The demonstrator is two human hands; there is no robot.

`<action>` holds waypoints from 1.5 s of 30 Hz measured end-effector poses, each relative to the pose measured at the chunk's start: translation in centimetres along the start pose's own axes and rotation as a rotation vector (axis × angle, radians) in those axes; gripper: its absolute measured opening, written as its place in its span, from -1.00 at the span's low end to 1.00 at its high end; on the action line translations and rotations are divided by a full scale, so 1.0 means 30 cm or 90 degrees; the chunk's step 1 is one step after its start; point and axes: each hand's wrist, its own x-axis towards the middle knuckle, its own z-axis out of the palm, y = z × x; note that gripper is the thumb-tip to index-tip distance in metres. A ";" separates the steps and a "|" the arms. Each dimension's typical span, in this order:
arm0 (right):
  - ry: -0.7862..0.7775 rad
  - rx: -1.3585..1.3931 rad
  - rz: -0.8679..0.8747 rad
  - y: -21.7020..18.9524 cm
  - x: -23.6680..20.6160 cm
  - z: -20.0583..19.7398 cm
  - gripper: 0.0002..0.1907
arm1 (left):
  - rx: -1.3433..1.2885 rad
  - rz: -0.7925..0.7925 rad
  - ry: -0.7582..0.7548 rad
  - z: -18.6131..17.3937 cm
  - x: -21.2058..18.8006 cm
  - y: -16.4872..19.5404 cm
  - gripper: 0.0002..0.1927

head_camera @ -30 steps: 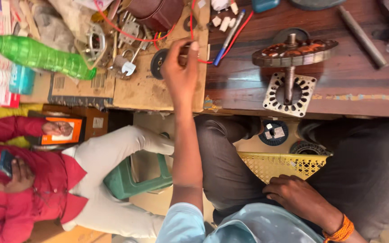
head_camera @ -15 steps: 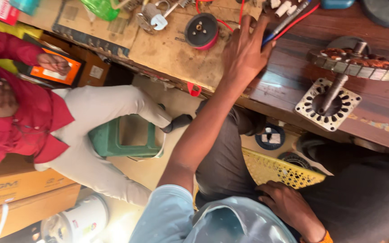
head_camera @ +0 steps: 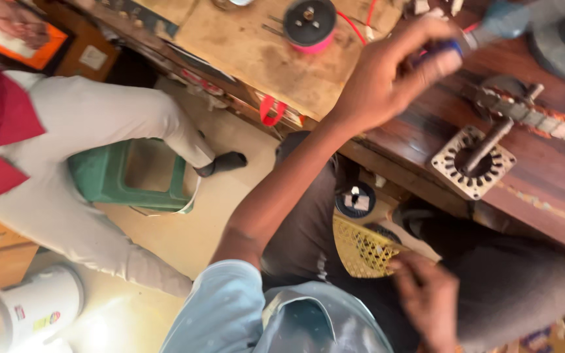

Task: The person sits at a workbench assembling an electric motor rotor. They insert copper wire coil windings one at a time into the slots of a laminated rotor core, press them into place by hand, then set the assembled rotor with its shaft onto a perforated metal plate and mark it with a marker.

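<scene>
- I count two hands, one pen, one stator, one spool.
- My left hand [head_camera: 387, 75] is curled closed around a blurred blue pen [head_camera: 449, 49], which pokes out at its 2 o'clock.
- My right hand [head_camera: 426, 297] rests loosely open on my lap.
- The stator [head_camera: 473, 162] lies at 4 o'clock from the left hand; the spool [head_camera: 309, 23] lies at 10 o'clock.
</scene>
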 end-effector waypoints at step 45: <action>0.178 0.083 -0.273 -0.277 0.373 -0.554 -0.69 | 0.120 0.316 -0.082 0.163 0.042 0.113 -0.50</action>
